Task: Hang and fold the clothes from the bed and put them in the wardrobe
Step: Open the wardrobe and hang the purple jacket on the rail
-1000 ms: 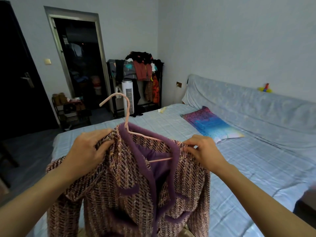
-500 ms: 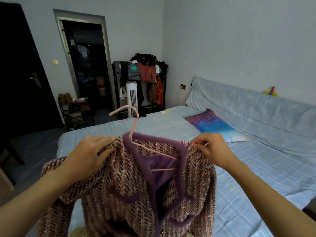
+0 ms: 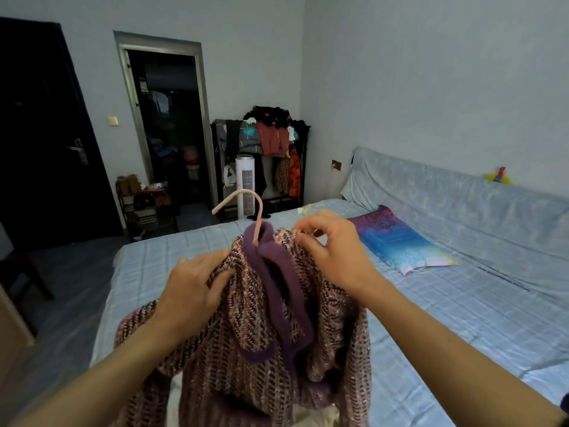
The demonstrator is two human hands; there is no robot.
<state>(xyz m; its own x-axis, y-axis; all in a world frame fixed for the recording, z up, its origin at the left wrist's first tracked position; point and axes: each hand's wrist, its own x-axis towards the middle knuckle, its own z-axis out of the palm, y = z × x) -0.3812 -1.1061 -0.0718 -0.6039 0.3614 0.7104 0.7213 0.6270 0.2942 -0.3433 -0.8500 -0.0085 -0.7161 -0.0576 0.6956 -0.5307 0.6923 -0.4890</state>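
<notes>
single head-worn view, facing forward and down, close above hands (image 3: 264, 272)

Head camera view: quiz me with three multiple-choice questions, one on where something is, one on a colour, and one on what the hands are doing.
1. Where does the colourful pillow lie?
A. on the bed
B. inside a drawer
C. on a chair

2. What colour is the hanger hook?
A. black
B. pink
C. green

3. How do the hands hold the jacket?
A. only the left grips it
B. neither touches it
C. both grip it

Answers:
1. A, the pillow rests on the bed, right of the jacket.
2. B, the hook rising from the collar is pale pink.
3. C, the left hand and right hand each grip a shoulder.
</notes>
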